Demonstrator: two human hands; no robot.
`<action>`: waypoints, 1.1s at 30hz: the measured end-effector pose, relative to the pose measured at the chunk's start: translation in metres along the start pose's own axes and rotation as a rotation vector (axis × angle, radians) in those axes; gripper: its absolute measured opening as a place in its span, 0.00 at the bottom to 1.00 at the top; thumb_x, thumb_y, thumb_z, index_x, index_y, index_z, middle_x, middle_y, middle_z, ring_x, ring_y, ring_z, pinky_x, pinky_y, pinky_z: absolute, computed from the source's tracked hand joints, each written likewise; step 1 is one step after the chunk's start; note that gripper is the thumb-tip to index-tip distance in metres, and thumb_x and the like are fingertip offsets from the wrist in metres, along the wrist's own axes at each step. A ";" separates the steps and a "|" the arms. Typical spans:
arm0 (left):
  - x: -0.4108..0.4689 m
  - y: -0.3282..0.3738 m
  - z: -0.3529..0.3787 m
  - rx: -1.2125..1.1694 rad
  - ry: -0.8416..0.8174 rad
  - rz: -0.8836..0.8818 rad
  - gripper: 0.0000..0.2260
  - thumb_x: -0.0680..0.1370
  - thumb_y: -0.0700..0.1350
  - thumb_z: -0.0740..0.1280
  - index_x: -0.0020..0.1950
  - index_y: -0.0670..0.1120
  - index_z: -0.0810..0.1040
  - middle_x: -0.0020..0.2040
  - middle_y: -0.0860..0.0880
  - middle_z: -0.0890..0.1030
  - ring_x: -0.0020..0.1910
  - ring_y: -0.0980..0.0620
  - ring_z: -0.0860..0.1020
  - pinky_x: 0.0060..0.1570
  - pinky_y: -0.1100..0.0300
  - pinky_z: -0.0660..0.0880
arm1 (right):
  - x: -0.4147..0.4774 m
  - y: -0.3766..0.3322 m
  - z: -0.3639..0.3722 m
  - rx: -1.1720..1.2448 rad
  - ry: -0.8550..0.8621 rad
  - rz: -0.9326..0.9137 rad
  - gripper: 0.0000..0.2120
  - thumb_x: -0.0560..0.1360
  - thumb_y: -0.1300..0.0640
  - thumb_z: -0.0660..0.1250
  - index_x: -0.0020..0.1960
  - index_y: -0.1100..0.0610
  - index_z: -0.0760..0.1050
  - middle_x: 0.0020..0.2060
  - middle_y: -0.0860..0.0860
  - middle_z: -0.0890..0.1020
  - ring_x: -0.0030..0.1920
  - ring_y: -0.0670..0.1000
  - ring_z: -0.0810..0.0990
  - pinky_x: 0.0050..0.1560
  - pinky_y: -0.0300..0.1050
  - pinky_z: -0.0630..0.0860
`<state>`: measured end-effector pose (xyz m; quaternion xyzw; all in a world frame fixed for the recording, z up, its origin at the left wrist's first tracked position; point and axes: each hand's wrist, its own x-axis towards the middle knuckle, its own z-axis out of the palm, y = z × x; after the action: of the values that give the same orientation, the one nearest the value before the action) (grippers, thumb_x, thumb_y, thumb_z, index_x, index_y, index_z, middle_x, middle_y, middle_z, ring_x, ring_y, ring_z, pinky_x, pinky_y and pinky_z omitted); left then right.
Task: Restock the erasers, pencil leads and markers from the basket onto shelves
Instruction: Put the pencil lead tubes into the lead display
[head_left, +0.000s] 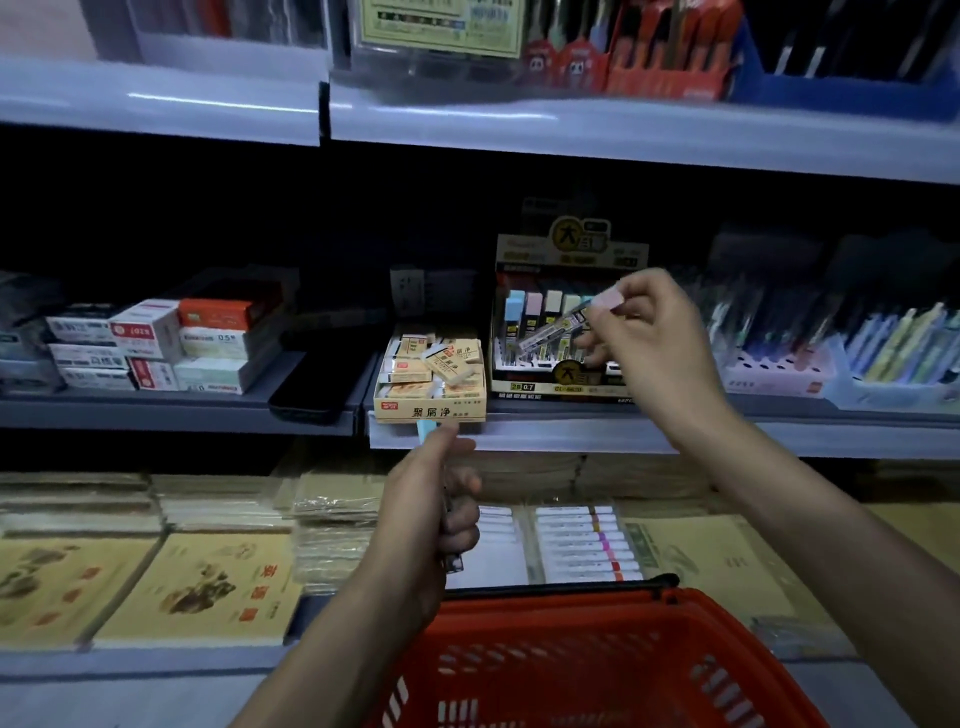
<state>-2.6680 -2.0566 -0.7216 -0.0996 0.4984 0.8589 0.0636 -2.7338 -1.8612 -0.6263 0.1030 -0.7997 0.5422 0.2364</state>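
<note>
Right hand (649, 332): pinches lead tube (558, 325), slanted, pink cap up-right.
Left hand (431, 514): grips tubes (427, 430) upright, blue cap up.

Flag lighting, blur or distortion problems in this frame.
Head view: dim overall, the recess behind the eraser box near black; top-shelf goods smeared, with a glare streak on the top shelf edge; right hand and its lead tube slightly soft; shelf lines bow from the wide lens.
</note>
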 end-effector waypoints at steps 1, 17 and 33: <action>0.001 0.001 0.000 -0.014 0.006 -0.009 0.17 0.82 0.58 0.64 0.58 0.44 0.77 0.34 0.49 0.72 0.23 0.56 0.57 0.22 0.66 0.50 | 0.005 0.004 -0.001 -0.069 0.008 -0.068 0.06 0.84 0.56 0.64 0.58 0.57 0.72 0.48 0.52 0.82 0.40 0.46 0.84 0.40 0.46 0.82; 0.007 0.008 0.008 -0.085 0.040 -0.038 0.17 0.84 0.58 0.58 0.52 0.44 0.75 0.31 0.47 0.72 0.19 0.56 0.58 0.21 0.68 0.50 | 0.036 0.033 0.008 -0.459 -0.060 -0.261 0.06 0.83 0.60 0.64 0.59 0.52 0.76 0.47 0.46 0.80 0.40 0.46 0.82 0.39 0.47 0.78; 0.009 0.008 0.006 -0.045 -0.005 -0.027 0.11 0.85 0.50 0.56 0.50 0.45 0.72 0.33 0.49 0.71 0.22 0.55 0.59 0.24 0.66 0.50 | 0.058 0.022 0.030 -0.801 -0.323 -0.459 0.16 0.84 0.61 0.62 0.70 0.56 0.77 0.52 0.55 0.82 0.54 0.58 0.81 0.52 0.51 0.78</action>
<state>-2.6787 -2.0557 -0.7142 -0.1054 0.4775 0.8691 0.0742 -2.8014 -1.8748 -0.6251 0.2603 -0.9286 0.1031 0.2437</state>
